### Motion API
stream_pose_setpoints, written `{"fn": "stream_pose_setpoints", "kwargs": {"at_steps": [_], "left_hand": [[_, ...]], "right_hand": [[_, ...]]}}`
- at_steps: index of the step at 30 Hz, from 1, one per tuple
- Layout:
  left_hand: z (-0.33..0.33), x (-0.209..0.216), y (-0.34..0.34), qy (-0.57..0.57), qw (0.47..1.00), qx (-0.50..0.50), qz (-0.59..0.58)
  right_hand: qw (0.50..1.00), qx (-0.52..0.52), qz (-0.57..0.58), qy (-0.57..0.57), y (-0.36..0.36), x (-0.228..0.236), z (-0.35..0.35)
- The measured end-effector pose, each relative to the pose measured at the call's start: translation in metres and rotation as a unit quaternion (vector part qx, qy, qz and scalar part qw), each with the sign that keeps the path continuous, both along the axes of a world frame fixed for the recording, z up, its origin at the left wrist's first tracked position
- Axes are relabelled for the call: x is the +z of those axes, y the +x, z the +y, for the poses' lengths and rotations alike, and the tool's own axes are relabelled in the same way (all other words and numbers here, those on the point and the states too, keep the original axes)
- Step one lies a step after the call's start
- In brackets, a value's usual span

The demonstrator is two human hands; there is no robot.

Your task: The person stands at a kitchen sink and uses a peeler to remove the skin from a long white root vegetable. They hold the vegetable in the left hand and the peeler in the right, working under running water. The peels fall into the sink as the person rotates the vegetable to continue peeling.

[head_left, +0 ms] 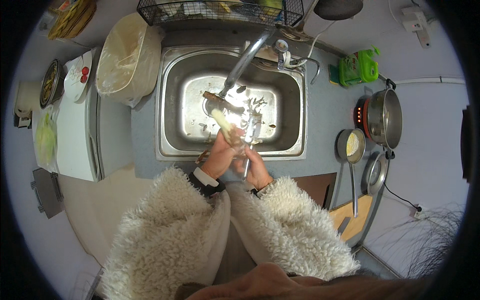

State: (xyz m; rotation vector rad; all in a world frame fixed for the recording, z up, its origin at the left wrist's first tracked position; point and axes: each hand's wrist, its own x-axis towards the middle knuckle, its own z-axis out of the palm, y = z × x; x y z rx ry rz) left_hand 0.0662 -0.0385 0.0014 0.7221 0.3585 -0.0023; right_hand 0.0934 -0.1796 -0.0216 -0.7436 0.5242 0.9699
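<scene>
Over the near edge of the steel sink (172, 100), my left hand (219, 156) is closed around a pale, partly peeled root vegetable (220, 119). Its far end is whitish and bare; brown skin shows nearer my fingers. My right hand (259, 170) grips a shiny metal peeler (248, 156), its head beside the root and washed out by glare. Inside the sink lies a brown unpeeled root (223, 103) under the faucet (245, 60). Dark strips of peel (256, 101) are scattered over the sink bottom, and a brown piece (201, 156) rests on the near rim.
Left of the sink stand a lined bin (127, 60) and a white cabinet (75, 135). To the right are a green bottle (359, 67), a steel pot (390, 117) on a lit cooker and a small long-handled pan (351, 146). A wire rack (220, 14) is behind.
</scene>
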Motion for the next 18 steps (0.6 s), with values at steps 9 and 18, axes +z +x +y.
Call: {"fn": "stream_pose_setpoints", "kwargs": {"at_steps": [9, 18], "left_hand": [[0.028, 0.007, -0.014, -0.122, 0.978, -0.168, -0.033], [0.013, 0.003, 0.009, -0.137, 0.966, -0.188, 0.110]], "right_hand": [[0.987, 0.093, -0.123, -0.055, 0.077, 0.002, -0.028], [0.921, 0.316, -0.199, -0.109, 0.117, 0.031, 0.001]]}}
